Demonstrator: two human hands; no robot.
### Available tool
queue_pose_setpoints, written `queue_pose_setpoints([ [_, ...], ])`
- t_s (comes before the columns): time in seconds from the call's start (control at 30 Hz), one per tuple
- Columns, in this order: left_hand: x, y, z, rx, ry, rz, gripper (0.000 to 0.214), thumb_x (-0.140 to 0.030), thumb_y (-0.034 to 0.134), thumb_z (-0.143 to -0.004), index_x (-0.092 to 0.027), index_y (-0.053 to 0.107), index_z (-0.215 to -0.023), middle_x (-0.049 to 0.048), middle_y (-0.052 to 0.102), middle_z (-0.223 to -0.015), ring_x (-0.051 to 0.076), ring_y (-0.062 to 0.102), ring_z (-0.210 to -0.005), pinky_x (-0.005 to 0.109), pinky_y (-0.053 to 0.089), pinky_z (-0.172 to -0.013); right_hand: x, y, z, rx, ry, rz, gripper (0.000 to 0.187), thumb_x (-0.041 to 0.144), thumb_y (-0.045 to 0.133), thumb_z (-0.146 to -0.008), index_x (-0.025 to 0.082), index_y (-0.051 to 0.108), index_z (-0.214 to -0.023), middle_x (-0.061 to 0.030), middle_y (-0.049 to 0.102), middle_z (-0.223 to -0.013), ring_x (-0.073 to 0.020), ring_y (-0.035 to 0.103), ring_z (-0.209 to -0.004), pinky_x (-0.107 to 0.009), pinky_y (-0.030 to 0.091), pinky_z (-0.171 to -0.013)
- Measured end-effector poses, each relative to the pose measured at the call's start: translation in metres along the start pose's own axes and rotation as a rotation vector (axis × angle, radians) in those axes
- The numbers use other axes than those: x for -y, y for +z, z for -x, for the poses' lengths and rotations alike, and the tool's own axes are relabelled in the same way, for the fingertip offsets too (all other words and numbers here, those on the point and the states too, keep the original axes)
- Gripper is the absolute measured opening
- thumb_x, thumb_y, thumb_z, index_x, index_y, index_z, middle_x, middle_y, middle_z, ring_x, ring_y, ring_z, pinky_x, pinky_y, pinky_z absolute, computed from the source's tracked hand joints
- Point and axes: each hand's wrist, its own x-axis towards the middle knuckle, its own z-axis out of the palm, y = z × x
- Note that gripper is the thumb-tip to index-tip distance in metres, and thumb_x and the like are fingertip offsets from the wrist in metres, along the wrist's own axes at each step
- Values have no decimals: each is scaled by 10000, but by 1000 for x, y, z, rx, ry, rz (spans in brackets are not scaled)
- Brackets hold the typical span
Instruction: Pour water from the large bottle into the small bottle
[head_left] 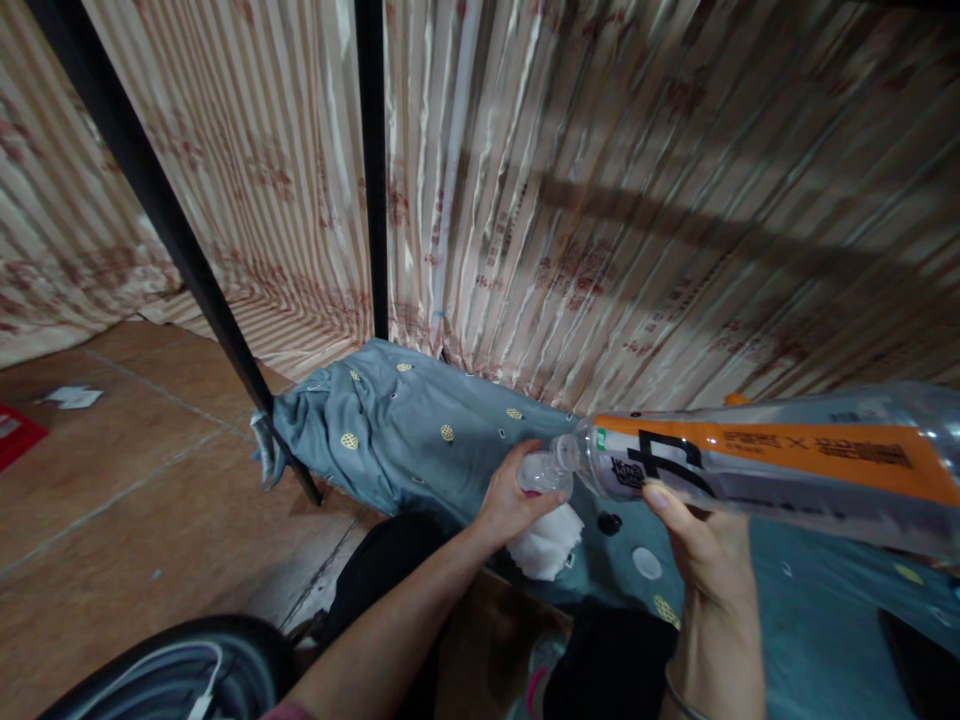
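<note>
My left hand (508,502) is closed around a small clear plastic bottle (535,472). In my right hand (701,550) is a large clear plastic bottle (780,455) with an orange and grey label. The large bottle lies almost level, its neck pointing left and meeting the small bottle's mouth; whether the two necks touch I cannot tell. Below the left hand rests a crumpled white tissue or cloth (547,545). A small black piece, perhaps a cap (609,523), and a round white disc (646,563) lie between the hands on the blue-grey bedsheet (420,430).
Dark upright posts (373,170) stand at the bed's end, with striped curtains (480,200) behind. A black round seat (172,670) with a white cable (210,680) is lower left. A flat black object (919,655) lies right; a red item (19,432) and papers (73,397) are on the floor.
</note>
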Motion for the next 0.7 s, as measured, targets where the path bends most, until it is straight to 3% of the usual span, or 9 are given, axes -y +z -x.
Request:
queue_pose_setpoints([
  [0.4, -3, -1, 0, 2, 2, -16, 679, -284, 863, -639, -190, 604, -1260, 112, 681, -1291, 337, 641, -1197, 480, 474, -1090, 11, 4, 1, -7, -34, 8, 288, 471, 858, -645, 217, 740, -708, -58, 705, -734, -271, 678, -817, -499, 452, -1013],
  [0.7, 2, 1, 0, -10, 25, -6, 665, -274, 863, -644, -204, 605, -1253, 96, 706, -1253, 322, 664, -1164, 511, 501, -1066, 5, 0, 2, 25, -25, 53, 287, 504, 807, -713, 226, 766, -774, -60, 726, -785, -271, 686, -846, -516, 460, -1035],
])
